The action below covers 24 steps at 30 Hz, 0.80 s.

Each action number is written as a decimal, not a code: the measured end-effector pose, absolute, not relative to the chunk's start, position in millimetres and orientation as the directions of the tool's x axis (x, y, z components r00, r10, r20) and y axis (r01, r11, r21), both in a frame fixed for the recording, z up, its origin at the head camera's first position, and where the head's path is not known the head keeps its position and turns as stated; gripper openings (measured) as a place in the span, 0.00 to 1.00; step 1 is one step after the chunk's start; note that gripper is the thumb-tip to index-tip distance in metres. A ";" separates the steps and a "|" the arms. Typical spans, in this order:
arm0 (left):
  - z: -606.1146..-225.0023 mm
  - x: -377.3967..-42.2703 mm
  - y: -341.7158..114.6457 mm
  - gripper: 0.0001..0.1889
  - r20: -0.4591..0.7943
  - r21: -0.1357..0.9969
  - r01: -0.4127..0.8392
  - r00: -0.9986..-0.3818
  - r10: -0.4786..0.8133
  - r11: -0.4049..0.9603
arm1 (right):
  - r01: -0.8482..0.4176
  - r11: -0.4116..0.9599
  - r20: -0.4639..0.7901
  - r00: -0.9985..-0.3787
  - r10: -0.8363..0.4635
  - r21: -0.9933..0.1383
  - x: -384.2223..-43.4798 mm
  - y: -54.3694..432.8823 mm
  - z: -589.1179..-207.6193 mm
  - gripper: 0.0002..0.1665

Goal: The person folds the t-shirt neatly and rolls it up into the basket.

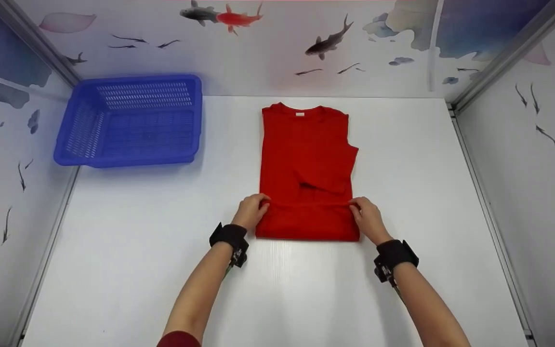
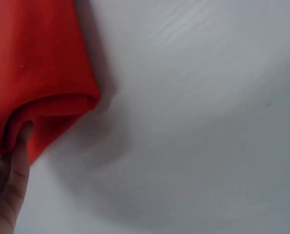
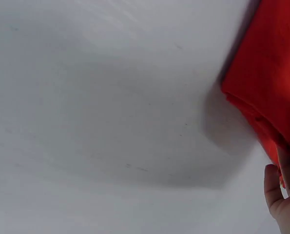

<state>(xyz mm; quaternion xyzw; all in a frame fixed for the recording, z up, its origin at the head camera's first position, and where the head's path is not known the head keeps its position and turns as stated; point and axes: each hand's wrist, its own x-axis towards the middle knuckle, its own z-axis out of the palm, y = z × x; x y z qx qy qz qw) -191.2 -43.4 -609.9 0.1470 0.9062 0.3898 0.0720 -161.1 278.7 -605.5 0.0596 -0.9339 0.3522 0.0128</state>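
Observation:
A red shirt [image 1: 306,159] lies on the white table with its collar toward the back wall and its sides folded in. Its bottom part is folded up into a flat band [image 1: 307,221]. At the left end of the band's upper edge, my left hand [image 1: 251,211] pinches the cloth. My right hand [image 1: 368,219] pinches the same edge at the right end. In the left wrist view, fingers [image 2: 19,168] reach into the layered fold. In the right wrist view, the right fingers [image 3: 273,187] are at the layered side, partly hidden by cloth.
A blue plastic basket [image 1: 147,161] with slotted walls stands at the back left of the white table [image 1: 138,250]. Printed panels [image 1: 268,62] with fish enclose the back and both sides. Each wrist wears a black strap [image 1: 231,236] with a small device.

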 end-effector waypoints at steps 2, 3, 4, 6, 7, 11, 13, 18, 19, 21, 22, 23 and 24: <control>-617.0 -190.4 -41.1 0.06 0.036 0.707 0.235 -0.954 0.298 0.667 | -0.109 0.755 0.054 -0.994 -0.097 -0.647 -163.5 276.7 -610.6 0.05; -620.4 -189.6 -40.1 0.05 0.065 0.692 0.251 -0.956 0.288 0.677 | -0.112 0.763 0.057 -0.993 -0.099 -0.637 -164.3 275.9 -612.9 0.05; -623.3 -188.5 -39.1 0.05 0.092 0.674 0.267 -0.956 0.280 0.689 | -0.124 0.772 0.069 -0.992 -0.104 -0.624 -165.1 275.1 -615.1 0.04; -629.1 -186.5 -37.1 0.05 0.153 0.615 0.308 -0.950 0.274 0.726 | -0.169 0.796 0.113 -0.985 -0.127 -0.582 -166.5 274.1 -620.0 0.04; -631.4 -185.6 -36.1 0.04 0.180 0.580 0.325 -0.945 0.272 0.747 | -0.199 0.808 0.144 -0.979 -0.142 -0.554 -167.0 273.9 -622.3 0.04; -636.7 -182.0 -33.2 0.03 0.265 0.440 0.359 -0.928 0.263 0.823 | -0.290 0.849 0.256 -0.948 -0.191 -0.442 -167.3 273.4 -627.4 0.03; -635.4 -180.1 -33.7 0.04 0.279 0.404 0.364 -0.923 0.266 0.839 | -0.300 0.856 0.272 -0.942 -0.196 -0.420 -165.8 273.4 -625.2 0.03; -627.0 -166.9 -41.0 0.07 0.341 0.409 0.458 -0.879 0.334 0.789 | -0.315 0.837 0.286 -0.937 -0.200 -0.448 -150.3 275.1 -616.2 0.08; -626.1 -161.8 -43.3 0.07 0.365 0.412 0.492 -0.860 0.356 0.767 | -0.335 0.825 0.304 -0.929 -0.209 -0.455 -144.4 275.7 -615.8 0.08; -626.5 -150.8 -48.3 0.07 0.422 0.395 0.567 -0.811 0.406 0.723 | -0.388 0.806 0.360 -0.903 -0.235 -0.448 -131.1 277.4 -617.9 0.10; -627.9 -145.1 -50.8 0.07 0.441 0.378 0.600 -0.786 0.433 0.705 | -0.414 0.800 0.384 -0.888 -0.252 -0.434 -124.3 278.5 -620.0 0.11; -629.4 -139.7 -53.2 0.07 0.449 0.358 0.625 -0.766 0.460 0.693 | -0.435 0.797 0.401 -0.876 -0.268 -0.419 -117.9 279.7 -622.4 0.11; -631.1 -134.6 -55.4 0.08 0.446 0.335 0.644 -0.752 0.486 0.688 | -0.451 0.797 0.409 -0.867 -0.284 -0.401 -111.9 281.0 -624.8 0.12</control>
